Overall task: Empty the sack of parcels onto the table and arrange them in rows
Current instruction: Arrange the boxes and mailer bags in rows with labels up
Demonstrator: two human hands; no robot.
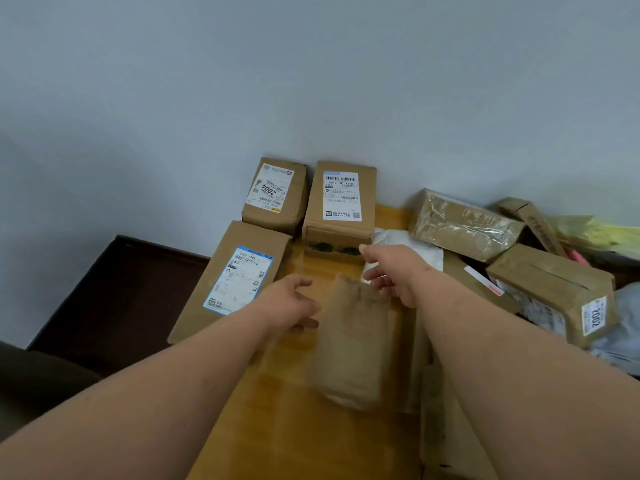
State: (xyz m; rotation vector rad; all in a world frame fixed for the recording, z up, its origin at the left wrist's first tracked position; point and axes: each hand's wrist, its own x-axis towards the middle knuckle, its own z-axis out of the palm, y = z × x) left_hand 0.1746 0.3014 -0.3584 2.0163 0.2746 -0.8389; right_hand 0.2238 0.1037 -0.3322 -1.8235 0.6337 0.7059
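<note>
A blurred brown parcel lies lengthwise on the yellow-wood tabletop, nearest the viewer, and serves as the reference for everything else. The left hand sits just at its left edge, fingers loosely spread; motion blur hides whether they touch the wrapping. The right hand hovers at the parcel's far end, fingers spread and slightly bent over that edge, and contact there cannot be made out either.

Left of the blurred parcel, a long cardboard box with a blue-edged label lies at the tabletop's left edge. To the right of the parcel, flat brown packages overlap in a loose heap, and beyond them sits a box marked 2002.

Beyond the parcel's far end stands a box with a white barcode label against the grey wall, and left of that a box marked 2004. Far right of the parcel, a tape-wrapped box rests on the heap, with a white mailer under it.
</note>
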